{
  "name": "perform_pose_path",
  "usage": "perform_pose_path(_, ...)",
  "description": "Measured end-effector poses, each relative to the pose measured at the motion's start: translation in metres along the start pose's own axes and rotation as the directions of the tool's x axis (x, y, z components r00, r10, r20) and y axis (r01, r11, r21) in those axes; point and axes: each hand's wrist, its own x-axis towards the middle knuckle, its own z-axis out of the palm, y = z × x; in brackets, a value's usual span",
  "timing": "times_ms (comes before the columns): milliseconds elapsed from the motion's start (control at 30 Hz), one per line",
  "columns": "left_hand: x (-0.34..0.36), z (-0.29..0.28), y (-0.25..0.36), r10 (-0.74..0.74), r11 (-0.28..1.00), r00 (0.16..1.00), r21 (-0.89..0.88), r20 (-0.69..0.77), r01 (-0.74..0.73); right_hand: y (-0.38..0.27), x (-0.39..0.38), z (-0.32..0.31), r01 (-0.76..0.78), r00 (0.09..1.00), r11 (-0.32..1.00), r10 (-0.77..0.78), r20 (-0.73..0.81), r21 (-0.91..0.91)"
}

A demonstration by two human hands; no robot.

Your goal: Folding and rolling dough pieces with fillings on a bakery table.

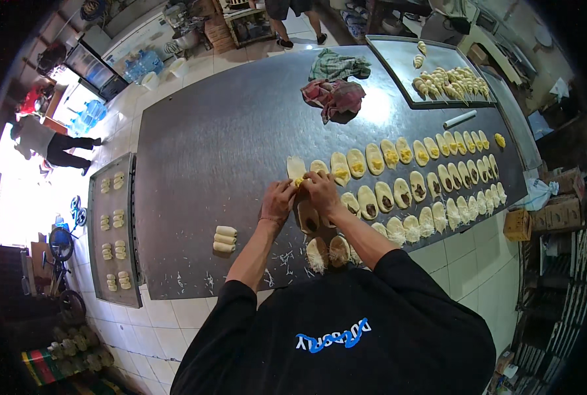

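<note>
Both my hands work on an oval dough piece with yellow filling [298,171] at the near end of the top row. My left hand [279,201] has its fingers bent, pinching its left edge; my right hand [320,193] grips its right side. Beyond, rows of flattened dough carry yellow [391,155], dark [417,186] and pale shredded fillings [427,221]. Under my forearms lie more filled pieces [338,252], partly hidden. Left of my left arm, several rolled pieces [225,239] sit grouped on the steel table [201,151].
A tray of rolled dough [96,230] stands left; another tray [389,52] is at back right, near crumpled cloths [333,95] and a white rod [460,119]. One person [63,145] is at left, another's legs [287,23] behind the table. A bicycle [63,247] and boxes [549,217] stand around.
</note>
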Motion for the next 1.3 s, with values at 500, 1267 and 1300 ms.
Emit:
perform_pose_path(500, 0.014, 0.0, 0.013, -0.33, 0.944, 0.938, 0.034, 0.105, 0.328, 0.003, 0.007, -0.018, -0.211, 0.958, 0.942, 0.146, 0.246, 0.262)
perform_pose_path(1267, 0.086, 0.007, -0.057, -0.162, 0.974, 0.983, -0.149, 0.087, 0.173, 0.05, 0.071, -0.013, 0.038, 0.994, 0.963, -0.063, 0.084, 0.265)
perform_pose_path(1300, 0.085, 0.008, -0.054, -0.112, 0.984, 0.986, -0.123, 0.122, 0.127, 0.051, 0.069, -0.009, 0.024, 0.993, 0.968, -0.053, 0.106, 0.251)
